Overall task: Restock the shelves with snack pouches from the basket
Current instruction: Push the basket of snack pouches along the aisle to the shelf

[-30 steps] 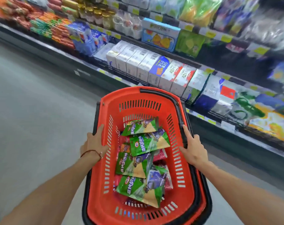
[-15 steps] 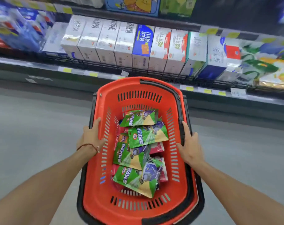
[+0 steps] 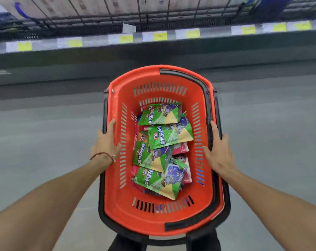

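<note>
I hold an orange shopping basket (image 3: 154,222) with black handles out in front of me, above the floor. Several green snack pouches (image 3: 169,136) lie inside it, stacked over a few pink and red ones (image 3: 180,148). My left hand (image 3: 106,144) holds the basket's left rim, thumb inside the wall and fingers stretched forward along the edge. On the opposite rim my right hand (image 3: 218,153) holds on the same way.
The bottom shelf edge (image 3: 159,36) with yellow price labels runs across the top, a wire rail and white cartons (image 3: 99,6) above it. Grey floor (image 3: 45,133) lies between the basket and the shelf base. My dark trouser legs (image 3: 124,243) show under the basket.
The view has turned to face the shelf and dropped lower, so only the bottom shelf edge shows. The basket has come down with it. Both hands keep their hold on the rims.
</note>
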Tool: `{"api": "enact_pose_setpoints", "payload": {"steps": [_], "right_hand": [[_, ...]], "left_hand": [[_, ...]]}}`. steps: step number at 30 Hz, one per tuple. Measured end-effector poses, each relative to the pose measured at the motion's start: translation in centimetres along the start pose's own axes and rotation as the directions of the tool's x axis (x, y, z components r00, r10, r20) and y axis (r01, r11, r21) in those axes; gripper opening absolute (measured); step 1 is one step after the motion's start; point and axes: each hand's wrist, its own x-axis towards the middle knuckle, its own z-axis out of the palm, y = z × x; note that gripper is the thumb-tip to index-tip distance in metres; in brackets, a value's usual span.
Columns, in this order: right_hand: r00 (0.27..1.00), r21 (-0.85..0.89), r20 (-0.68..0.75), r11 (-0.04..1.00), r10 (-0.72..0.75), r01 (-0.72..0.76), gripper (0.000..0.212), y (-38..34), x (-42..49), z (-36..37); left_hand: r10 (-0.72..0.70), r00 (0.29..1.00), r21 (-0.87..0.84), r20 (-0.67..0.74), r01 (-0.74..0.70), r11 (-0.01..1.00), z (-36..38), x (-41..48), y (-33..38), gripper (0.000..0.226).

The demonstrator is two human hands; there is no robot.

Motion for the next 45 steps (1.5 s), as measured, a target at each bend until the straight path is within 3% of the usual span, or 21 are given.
{"api": "enact_pose_setpoints", "payload": {"steps": [5, 11, 16, 20, 23, 29, 35, 45], "right_hand": [[0.998, -0.041, -0.065, 0.999, -0.01, 0.007, 0.091, 0.1, 1.8, 3.4], [0.995, -0.047, -0.094, 0.999, -0.032, 0.028, 0.088, -1.8, 4.1, 2.5], [0.999, -0.109, 0.031, 0.994, -0.006, 0.01, 0.092, -3.0, 3.8, 1.0], [0.991, -0.105, 0.134, 0.994, -0.002, 0.016, 0.07, -3.4, 1.3, -2.0], [0.984, -0.012, 0.139, 0.993, -0.111, 0.114, 0.053, -3.7, -1.5, -5.1], [0.914, 0.057, 0.151, 0.926, -0.377, 0.372, 0.045, -4.1, -7.1, -13.2], [0.849, 0.1, 0.176, 0.867, -0.499, 0.489, 0.041, -3.9, -11.8, -20.8], [0.701, 0.17, 0.194, 0.728, -0.686, 0.664, 0.033, -2.3, -15.1, -27.3]], "left_hand": [[-0.007, 0.998, -0.008, -0.067, 0.006, 1.0, 3.2, 1.7, -2.4, 0.088], [-0.007, 0.993, -0.017, -0.121, 0.005, 1.0, 2.4, 3.4, -2.1, 0.087], [-0.019, 1.0, -0.032, 0.023, 0.02, 0.999, 1.0, 2.1, -1.6, 0.089], [-0.02, 0.999, -0.071, -0.031, 0.018, 0.997, -0.8, -2.8, -0.3, 0.075], [-0.059, 0.996, -0.153, -0.067, 0.048, 0.987, -2.3, -8.3, 1.8, 0.07], [-0.198, 0.97, -0.381, -0.144, 0.13, 0.916, -4.6, -20.3, 8.5, 0.062], [-0.31, 0.933, -0.598, -0.183, 0.144, 0.788, -7.5, -29.6, 14.2, 0.062], [-0.398, 0.892, -0.787, -0.214, 0.083, 0.611, -9.0, -37.4, 17.7, 0.052]]}}
